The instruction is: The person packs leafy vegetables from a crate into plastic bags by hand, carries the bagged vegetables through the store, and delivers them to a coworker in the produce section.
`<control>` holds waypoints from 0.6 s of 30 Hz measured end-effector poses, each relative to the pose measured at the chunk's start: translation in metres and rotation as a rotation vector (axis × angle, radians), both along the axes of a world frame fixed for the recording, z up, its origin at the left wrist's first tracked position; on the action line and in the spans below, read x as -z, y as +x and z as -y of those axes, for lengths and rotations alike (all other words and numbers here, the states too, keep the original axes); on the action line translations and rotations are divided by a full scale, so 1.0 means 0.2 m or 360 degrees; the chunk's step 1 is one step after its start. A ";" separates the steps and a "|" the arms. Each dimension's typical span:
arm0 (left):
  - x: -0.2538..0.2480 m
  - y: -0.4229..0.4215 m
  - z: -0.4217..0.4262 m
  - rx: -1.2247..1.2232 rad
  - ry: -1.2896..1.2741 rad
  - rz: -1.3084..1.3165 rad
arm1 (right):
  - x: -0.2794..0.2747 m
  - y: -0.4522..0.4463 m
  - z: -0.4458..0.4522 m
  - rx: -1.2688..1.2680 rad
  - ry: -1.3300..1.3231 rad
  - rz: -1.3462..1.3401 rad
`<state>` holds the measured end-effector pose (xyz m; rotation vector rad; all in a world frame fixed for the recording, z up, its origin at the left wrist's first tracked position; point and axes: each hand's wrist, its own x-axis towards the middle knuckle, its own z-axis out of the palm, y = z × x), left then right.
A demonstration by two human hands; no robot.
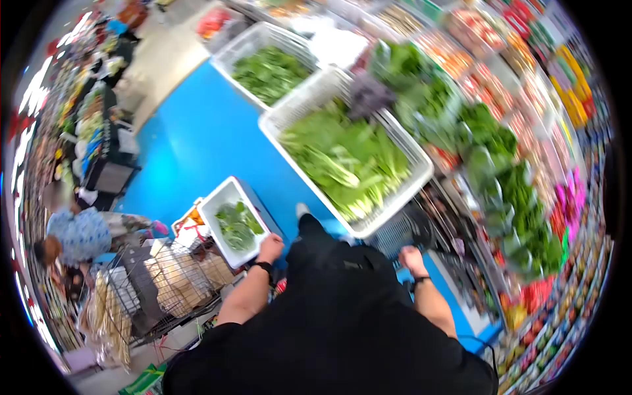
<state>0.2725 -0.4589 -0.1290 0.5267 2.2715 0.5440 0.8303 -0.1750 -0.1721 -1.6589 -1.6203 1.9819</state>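
My left hand [270,249], fingers curled in, is at the near right corner of a white box [209,217] with leafy greens [238,226] inside. Whether it touches the rim I cannot tell. Low at my right side, my right hand [413,261] is closed in a loose fist with nothing visible in it. Ahead of my body stands a large white crate [299,178] full of long-stemmed green vegetables [345,158]. A dark purple bundle [370,95] lies at its far right edge.
Another white crate [227,56] of greens stands farther ahead. Bagged leafy vegetables [487,141] line the shelf on the right. To the left are a loaded wire cart [174,280] and a person in a blue top [79,236]. Blue flooring [187,131] lies between.
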 end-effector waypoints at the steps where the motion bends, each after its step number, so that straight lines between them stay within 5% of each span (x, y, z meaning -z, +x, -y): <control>1: 0.03 0.00 -0.01 -0.0017 0.0102 -0.0053 | -0.20 -0.11 0.03 0.0469 -0.0213 0.0205; 9: -0.24 0.08 -0.33 0.0062 0.0281 -0.0036 | -0.29 -0.18 0.07 0.0446 -0.0246 0.0178; 18: -0.13 0.11 -0.38 0.0177 0.0275 0.0059 | -0.22 -0.11 0.16 0.0420 -0.0058 0.0244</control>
